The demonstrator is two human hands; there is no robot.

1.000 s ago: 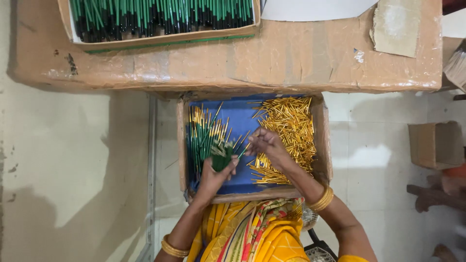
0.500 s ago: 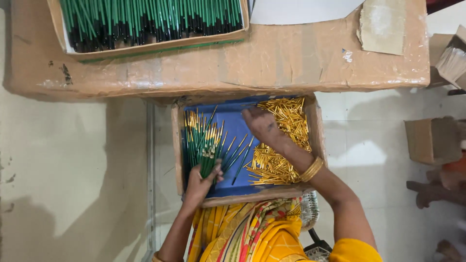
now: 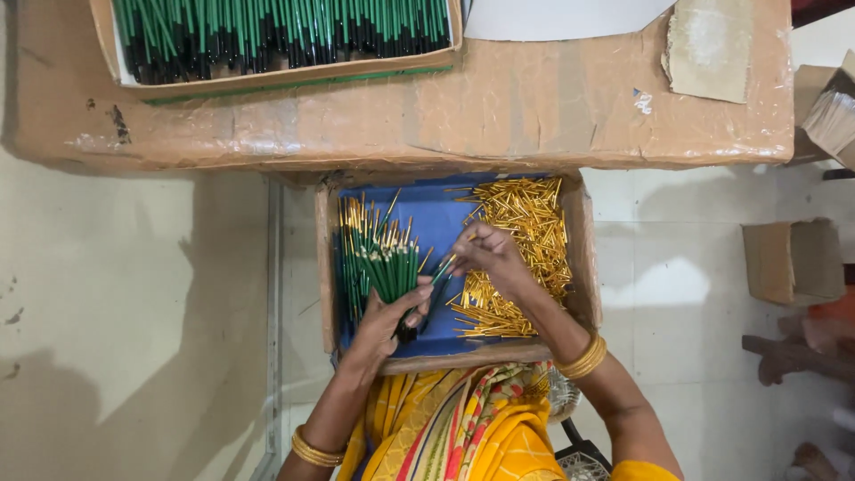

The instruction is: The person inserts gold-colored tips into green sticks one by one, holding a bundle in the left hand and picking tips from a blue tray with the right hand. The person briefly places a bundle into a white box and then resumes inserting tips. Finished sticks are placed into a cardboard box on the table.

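A cardboard tray (image 3: 579,267) with a blue floor rests on my lap. Its left side holds green sticks with gold tips (image 3: 356,245); its right side holds a heap of loose gold tips (image 3: 525,223). My left hand (image 3: 392,313) grips a fanned bunch of the green sticks (image 3: 392,267) near the tray's front. My right hand (image 3: 490,256) is at the heap's left edge, its fingers pinched on a single green stick (image 3: 443,269) that points down toward the bunch.
A taped cardboard table top (image 3: 534,107) lies beyond the tray, bearing a box of green and black sticks (image 3: 276,36) and a white sheet (image 3: 552,16). A small cardboard box (image 3: 793,260) and wooden pieces (image 3: 784,356) sit on the tiled floor at right.
My right hand drew back from the far part of the gold heap toward the bunch and now pinches one green stick. My left hand shifted right with its bunch.
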